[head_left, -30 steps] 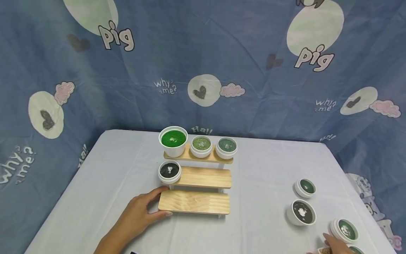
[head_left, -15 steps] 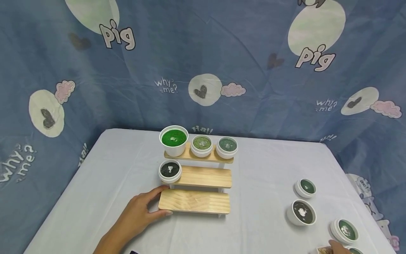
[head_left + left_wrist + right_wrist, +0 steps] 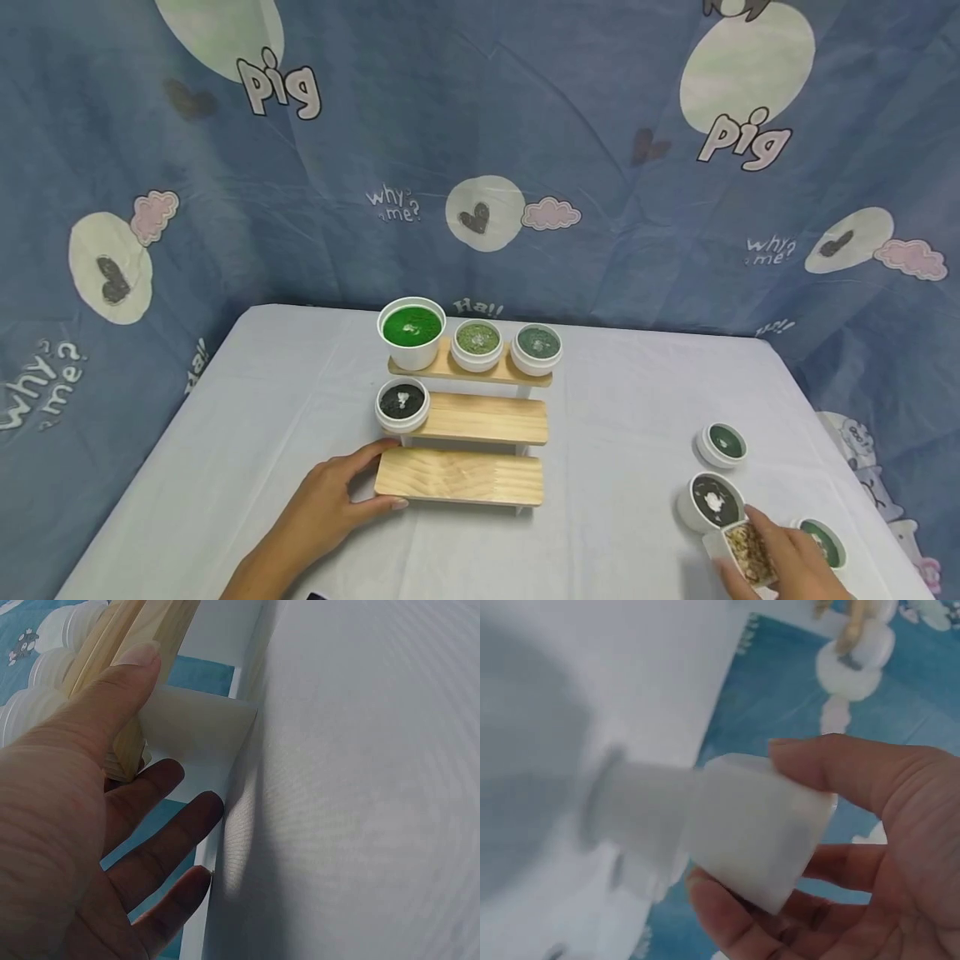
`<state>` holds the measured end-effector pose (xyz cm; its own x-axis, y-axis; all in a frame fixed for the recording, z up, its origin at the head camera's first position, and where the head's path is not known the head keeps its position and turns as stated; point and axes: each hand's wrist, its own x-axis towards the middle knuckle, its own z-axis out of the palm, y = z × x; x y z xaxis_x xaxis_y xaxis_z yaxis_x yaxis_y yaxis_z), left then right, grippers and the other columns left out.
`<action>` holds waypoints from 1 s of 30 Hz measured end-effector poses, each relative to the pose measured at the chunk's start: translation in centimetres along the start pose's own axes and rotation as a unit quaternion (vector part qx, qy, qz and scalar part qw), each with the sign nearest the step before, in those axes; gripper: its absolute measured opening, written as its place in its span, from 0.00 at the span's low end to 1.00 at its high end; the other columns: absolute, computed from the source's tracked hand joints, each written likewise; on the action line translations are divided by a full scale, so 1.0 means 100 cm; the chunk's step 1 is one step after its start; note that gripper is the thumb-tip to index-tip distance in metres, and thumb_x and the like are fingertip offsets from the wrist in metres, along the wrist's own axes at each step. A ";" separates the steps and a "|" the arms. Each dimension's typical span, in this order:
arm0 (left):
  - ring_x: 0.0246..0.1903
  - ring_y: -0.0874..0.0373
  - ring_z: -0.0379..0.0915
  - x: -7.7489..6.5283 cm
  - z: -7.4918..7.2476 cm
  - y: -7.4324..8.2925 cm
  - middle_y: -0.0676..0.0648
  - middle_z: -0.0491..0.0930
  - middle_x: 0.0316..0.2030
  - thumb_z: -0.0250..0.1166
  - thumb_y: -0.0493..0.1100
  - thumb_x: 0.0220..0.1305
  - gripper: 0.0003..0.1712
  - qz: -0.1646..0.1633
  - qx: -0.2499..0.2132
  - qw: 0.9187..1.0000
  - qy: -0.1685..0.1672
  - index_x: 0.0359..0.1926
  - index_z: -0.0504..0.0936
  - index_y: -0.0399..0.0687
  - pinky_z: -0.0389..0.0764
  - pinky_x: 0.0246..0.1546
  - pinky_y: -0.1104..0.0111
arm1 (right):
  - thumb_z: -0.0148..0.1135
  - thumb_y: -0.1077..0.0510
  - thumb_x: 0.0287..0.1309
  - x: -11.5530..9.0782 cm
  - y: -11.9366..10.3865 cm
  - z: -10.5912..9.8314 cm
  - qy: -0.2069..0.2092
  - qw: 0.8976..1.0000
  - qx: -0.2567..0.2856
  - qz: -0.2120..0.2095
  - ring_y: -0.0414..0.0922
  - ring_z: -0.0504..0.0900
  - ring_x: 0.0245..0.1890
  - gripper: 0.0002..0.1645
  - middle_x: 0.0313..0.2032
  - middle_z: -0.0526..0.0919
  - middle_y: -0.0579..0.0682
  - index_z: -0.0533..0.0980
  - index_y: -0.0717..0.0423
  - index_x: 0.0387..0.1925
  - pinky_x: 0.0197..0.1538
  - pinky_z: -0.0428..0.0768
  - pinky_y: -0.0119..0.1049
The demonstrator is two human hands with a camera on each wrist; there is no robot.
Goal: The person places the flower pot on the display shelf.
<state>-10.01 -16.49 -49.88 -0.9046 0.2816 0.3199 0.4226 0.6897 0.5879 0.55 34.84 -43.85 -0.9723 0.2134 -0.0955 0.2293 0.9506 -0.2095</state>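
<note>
My left hand [image 3: 333, 500] holds the left end of the lowest board of a three-tier wooden display stand [image 3: 461, 477]. In the left wrist view the thumb [image 3: 97, 705] lies along the board's front edge, the index finger goes behind it, and the other fingers spread loosely. My right hand [image 3: 795, 558] grips a small square white cup [image 3: 750, 552] with a tan, grainy top, thumb and fingers on opposite sides. In the right wrist view the white cup [image 3: 757, 825] shows its plain walls. It overlaps a round white cup with a dark top [image 3: 716, 502] in the head view.
On the top tier stand a bright green cup [image 3: 410, 327], an olive green cup [image 3: 476, 340] and a grey-green cup [image 3: 536, 344]. A black-topped cup [image 3: 402, 403] sits left on the middle tier. Two green-topped cups, one far [image 3: 723, 443], one partly behind my right hand [image 3: 825, 540], stand at right.
My right hand has lifted the square cup from the lower right and brought it up and forward, beside the dark-topped cup. The left hand keeps its place on the stand.
</note>
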 end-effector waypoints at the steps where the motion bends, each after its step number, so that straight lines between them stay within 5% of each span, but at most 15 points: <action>1: 0.49 0.56 0.84 0.000 0.000 0.000 0.56 0.87 0.52 0.82 0.62 0.50 0.40 -0.001 -0.001 1.000 0.000 0.65 0.82 0.61 0.83 0.48 0.54 | 0.75 0.33 0.56 0.001 -0.007 -0.005 0.004 1.000 0.003 -0.008 0.58 0.82 0.41 0.57 0.49 0.78 0.70 0.68 0.74 0.68 0.36 0.85 0.50; 5: 0.50 0.55 0.84 -0.001 -0.001 -0.001 0.56 0.87 0.53 0.83 0.61 0.49 0.41 -0.006 -0.002 1.000 0.001 0.65 0.82 0.61 0.83 0.49 0.53 | 0.78 0.38 0.55 0.006 -0.030 -0.018 0.042 0.997 0.022 -0.057 0.52 0.80 0.37 0.54 0.48 0.79 0.66 0.68 0.74 0.67 0.33 0.81 0.43; 12: 0.50 0.54 0.84 -0.002 -0.001 -0.001 0.56 0.87 0.53 0.82 0.62 0.50 0.40 -0.002 -0.001 1.000 0.003 0.65 0.82 0.63 0.83 0.49 0.53 | 0.84 0.48 0.49 0.009 -0.067 -0.017 0.138 0.977 0.069 -0.149 0.42 0.75 0.33 0.48 0.48 0.80 0.58 0.72 0.68 0.65 0.28 0.77 0.34; 20: 0.48 0.55 0.84 0.000 -0.004 0.002 0.57 0.87 0.52 0.80 0.66 0.50 0.40 -0.012 0.004 1.000 -0.007 0.64 0.82 0.64 0.82 0.49 0.53 | 0.81 0.46 0.56 0.016 -0.110 -0.028 0.100 0.970 0.094 -0.200 0.43 0.79 0.43 0.43 0.53 0.80 0.51 0.74 0.57 0.67 0.42 0.83 0.47; 26: 0.48 0.55 0.84 0.000 -0.002 0.002 0.56 0.87 0.52 0.80 0.66 0.50 0.40 -0.013 0.003 1.000 -0.007 0.64 0.82 0.64 0.82 0.48 0.53 | 0.81 0.51 0.57 0.026 -0.139 -0.027 0.140 0.939 0.129 -0.286 0.33 0.78 0.40 0.42 0.55 0.78 0.44 0.73 0.52 0.70 0.40 0.84 0.34; 30: 0.47 0.55 0.84 -0.001 -0.002 0.001 0.56 0.87 0.51 0.80 0.65 0.50 0.40 -0.007 0.007 1.000 -0.003 0.64 0.82 0.63 0.82 0.47 0.54 | 0.80 0.50 0.58 0.035 -0.157 -0.026 0.130 0.928 0.146 -0.319 0.32 0.79 0.39 0.42 0.57 0.77 0.43 0.72 0.52 0.70 0.40 0.85 0.32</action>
<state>-9.84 -16.58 -49.67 -0.9108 0.2751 0.3078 0.4089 0.7033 0.5815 -6.57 21.26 -38.40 -0.8845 -0.2876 0.3674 -0.4298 0.8087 -0.4016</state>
